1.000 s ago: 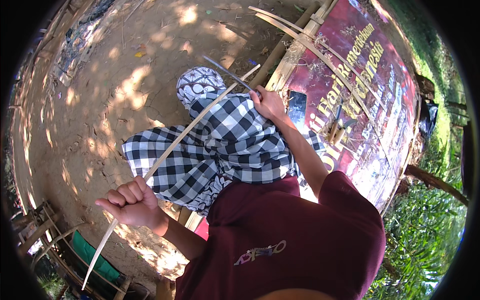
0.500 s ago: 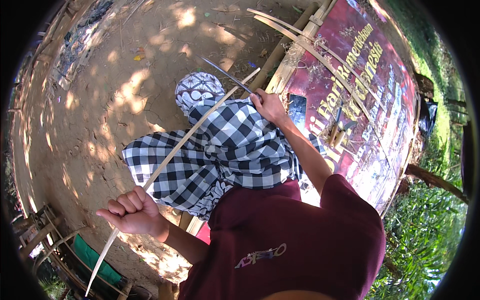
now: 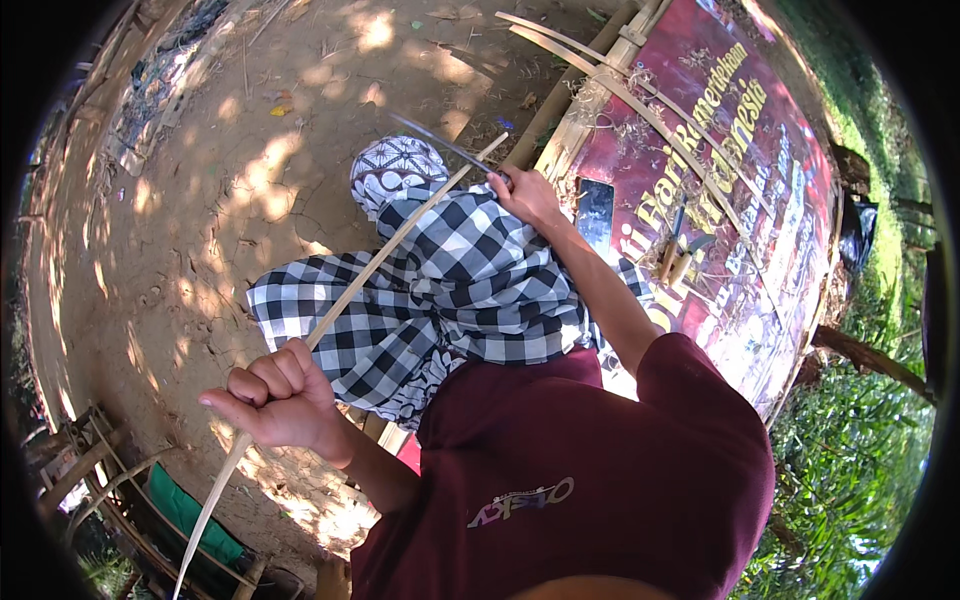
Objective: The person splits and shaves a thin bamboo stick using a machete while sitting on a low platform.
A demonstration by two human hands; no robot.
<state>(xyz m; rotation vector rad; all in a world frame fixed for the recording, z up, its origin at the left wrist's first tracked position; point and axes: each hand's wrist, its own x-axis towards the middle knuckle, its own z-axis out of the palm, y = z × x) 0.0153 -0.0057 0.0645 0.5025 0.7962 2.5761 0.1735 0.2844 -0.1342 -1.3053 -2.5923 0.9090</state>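
A long, pale bamboo strip [image 3: 400, 237] slants across my lap from lower left to upper right. My left hand [image 3: 287, 398] is closed round it near its lower end, and the tapered tip sticks out below the fist. My right hand [image 3: 530, 203] grips a knife at its handle, which the fingers mostly hide. The thin dark knife blade [image 3: 437, 136] points up and left, crossing the strip close to its far end. Beneath the strip lies black-and-white checked cloth [image 3: 490, 275] over my legs, with patterned fabric [image 3: 397, 165] over the knee.
On my right, a red printed banner [image 3: 640, 190] covers a bamboo platform. It bears a phone [image 3: 595, 213], other handled tools [image 3: 676, 255], shavings and several long strips [image 3: 665, 130]. Dry, cracked ground [image 3: 190, 220] spreads out at the left; a green sheet [image 3: 190, 515] lies at lower left.
My left hand has moved slightly up and to the right. My right hand and the knife have shifted a little up and to the left, and the blade still crosses the strip.
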